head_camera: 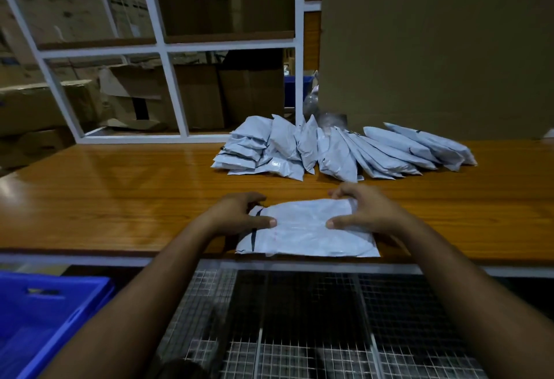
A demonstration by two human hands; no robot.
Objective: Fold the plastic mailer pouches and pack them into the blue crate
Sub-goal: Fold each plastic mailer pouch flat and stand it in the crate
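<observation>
Pinning one pouch (305, 228) flat at the near edge of the surface (120, 192), both hands work it together. Left hand (239, 213) grips the pouch's left end, thumb on top, fingers curled over the far edge. Right hand (359, 210) mirrors it on the right end, thumb pressed on top, fingers wrapped round the far corner. That grip likely sets up a fold: far edge pulled toward the person, thumbs marking the crease line. Near-edge placement keeps the reach short and the crate (45, 312) close, down at lower left, below surface level.

Pouch looks pale grey-white, glossy, wrinkled, slightly puffed, with a dark strip along its left end. Contents can't be seen.

Pile (338, 150) of similar pouches sits further back on the surface, well apart from the hands, leaning in a loose row. Crate interior mostly out of view; can't tell how full.
</observation>
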